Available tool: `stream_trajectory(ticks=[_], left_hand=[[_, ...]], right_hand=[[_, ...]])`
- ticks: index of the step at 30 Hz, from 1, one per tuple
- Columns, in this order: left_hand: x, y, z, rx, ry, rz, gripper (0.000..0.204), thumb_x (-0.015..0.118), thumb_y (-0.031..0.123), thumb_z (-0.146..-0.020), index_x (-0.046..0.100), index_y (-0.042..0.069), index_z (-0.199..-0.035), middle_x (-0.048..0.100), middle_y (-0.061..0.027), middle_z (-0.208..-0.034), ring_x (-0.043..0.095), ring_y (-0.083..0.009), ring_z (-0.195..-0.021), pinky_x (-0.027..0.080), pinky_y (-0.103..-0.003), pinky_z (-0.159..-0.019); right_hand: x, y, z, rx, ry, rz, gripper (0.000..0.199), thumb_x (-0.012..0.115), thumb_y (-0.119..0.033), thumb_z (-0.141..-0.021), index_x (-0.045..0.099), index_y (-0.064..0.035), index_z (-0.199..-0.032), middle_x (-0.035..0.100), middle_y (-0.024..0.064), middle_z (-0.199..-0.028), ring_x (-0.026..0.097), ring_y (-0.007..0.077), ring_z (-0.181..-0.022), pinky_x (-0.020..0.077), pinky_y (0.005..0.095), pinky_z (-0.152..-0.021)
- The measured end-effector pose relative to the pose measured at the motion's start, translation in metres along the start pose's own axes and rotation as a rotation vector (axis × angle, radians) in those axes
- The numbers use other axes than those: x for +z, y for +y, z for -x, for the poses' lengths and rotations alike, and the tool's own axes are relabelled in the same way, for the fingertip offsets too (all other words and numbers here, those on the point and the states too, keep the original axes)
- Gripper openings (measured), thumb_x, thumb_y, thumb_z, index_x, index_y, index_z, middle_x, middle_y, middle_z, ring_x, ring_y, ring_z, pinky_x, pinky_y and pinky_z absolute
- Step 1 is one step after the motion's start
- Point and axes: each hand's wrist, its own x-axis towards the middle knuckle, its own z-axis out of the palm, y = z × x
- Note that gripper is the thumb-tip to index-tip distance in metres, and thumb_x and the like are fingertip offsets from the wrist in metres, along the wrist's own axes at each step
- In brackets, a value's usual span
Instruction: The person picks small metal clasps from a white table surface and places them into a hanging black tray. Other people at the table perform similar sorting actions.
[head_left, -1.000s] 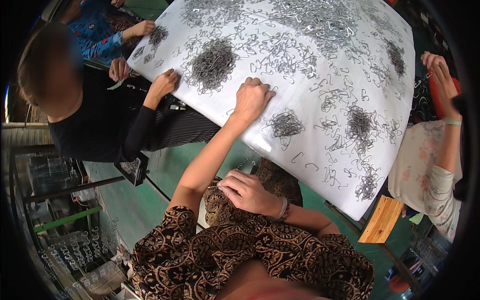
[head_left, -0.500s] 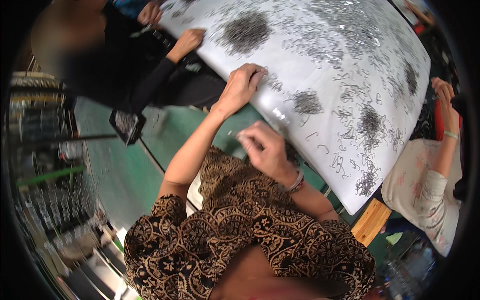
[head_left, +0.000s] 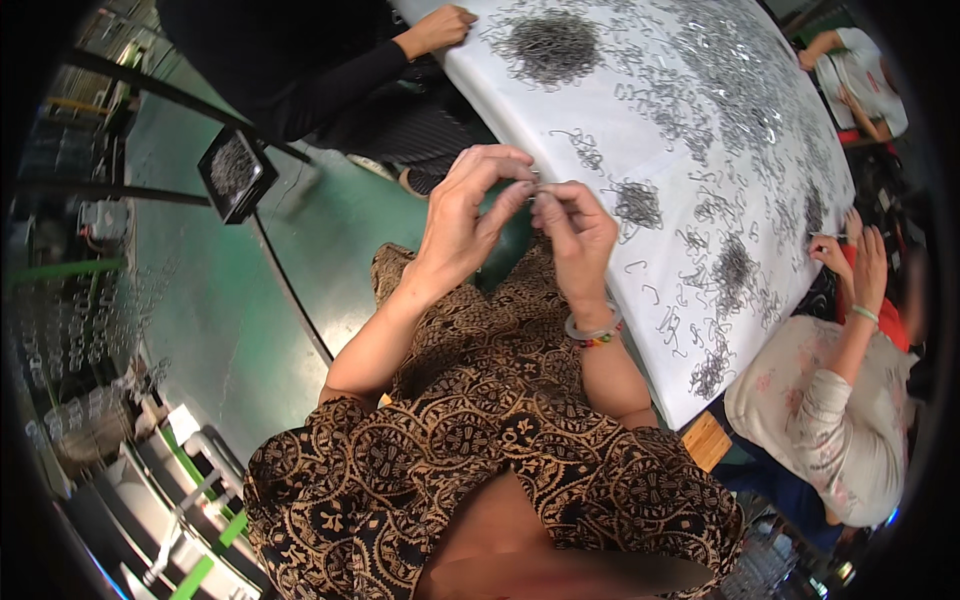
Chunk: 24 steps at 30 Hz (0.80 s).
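Note:
My left hand [head_left: 468,215] and my right hand [head_left: 572,235] are raised together in front of me at the near edge of a white table [head_left: 600,120]. Their fingertips meet and pinch a small metal wire hook [head_left: 533,183] between them. Both hands hover just off the table edge, above my patterned brown lap. A small heap of the same wire hooks [head_left: 636,203] lies on the table right beside my right hand. A bracelet sits on my right wrist.
Several heaps and scattered wire hooks cover the table, with a big dark pile [head_left: 550,45] at the far left. A person in black [head_left: 300,60] works at the left, another in a floral top [head_left: 830,400] at the right. A black tray of hooks [head_left: 235,172] stands over the green floor.
My left hand has come off the table and my right hand has risen from my lap. They now meet at the table edge, pinching a hook. The view tilted down.

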Motion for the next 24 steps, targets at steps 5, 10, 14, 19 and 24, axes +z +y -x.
stream_trajectory(ticks=[5,10,14,19,24], left_hand=[[0.011,-0.003,0.002,-0.238,0.078,0.303,0.008,0.059,0.002,-0.094,0.062,-0.003,-0.1,0.071,-0.0088,-0.096,0.065,-0.0102,-0.083,0.052,-0.025,-0.071],[0.005,-0.001,-0.001,-0.148,0.063,0.238,0.008,0.059,0.001,-0.093,0.062,-0.002,-0.099,0.071,-0.0087,-0.095,0.065,-0.0111,-0.085,0.052,-0.025,-0.074],[0.0,0.002,-0.001,-0.163,-0.012,0.186,0.007,0.059,0.001,-0.093,0.062,-0.002,-0.098,0.071,-0.0091,-0.095,0.066,-0.0126,-0.087,0.052,-0.026,-0.077],[-0.003,0.007,-0.003,-0.191,-0.055,0.171,0.008,0.06,0.001,-0.092,0.062,-0.002,-0.099,0.071,-0.0095,-0.096,0.066,-0.0139,-0.087,0.052,-0.027,-0.078],[0.001,0.001,-0.003,-0.164,-0.058,0.157,0.009,0.061,0.002,-0.092,0.062,-0.002,-0.1,0.071,-0.0097,-0.096,0.067,-0.014,-0.087,0.053,-0.028,-0.077]], right_hand=[[0.001,0.005,-0.003,-0.238,-0.029,0.253,0.015,0.068,-0.006,-0.087,0.068,-0.0021,-0.102,0.067,0.002,-0.085,0.059,0.0079,-0.072,0.0469,0.0203,-0.062],[-0.076,0.003,-0.045,-0.222,0.188,0.486,0.03,0.066,-0.002,-0.088,0.067,-0.006,-0.118,0.07,0.0069,-0.106,0.062,0.0079,-0.077,0.0514,0.0212,-0.059],[-0.174,0.024,-0.117,-0.194,0.316,0.98,0.029,0.067,-0.007,-0.084,0.068,-0.0028,-0.113,0.071,0.0155,-0.097,0.068,0.0231,-0.082,0.0538,0.0336,-0.074],[-0.216,0.058,-0.158,-0.279,0.122,1.348,0.023,0.061,0.0,-0.082,0.066,0.0045,-0.105,0.067,0.0244,-0.093,0.065,0.0399,-0.087,0.0521,0.0441,-0.078],[-0.211,0.06,-0.156,-0.298,0.142,1.338,0.014,0.06,0.002,-0.081,0.066,0.0065,-0.092,0.063,0.027,-0.088,0.062,0.0414,-0.086,0.0499,0.0475,-0.077]])
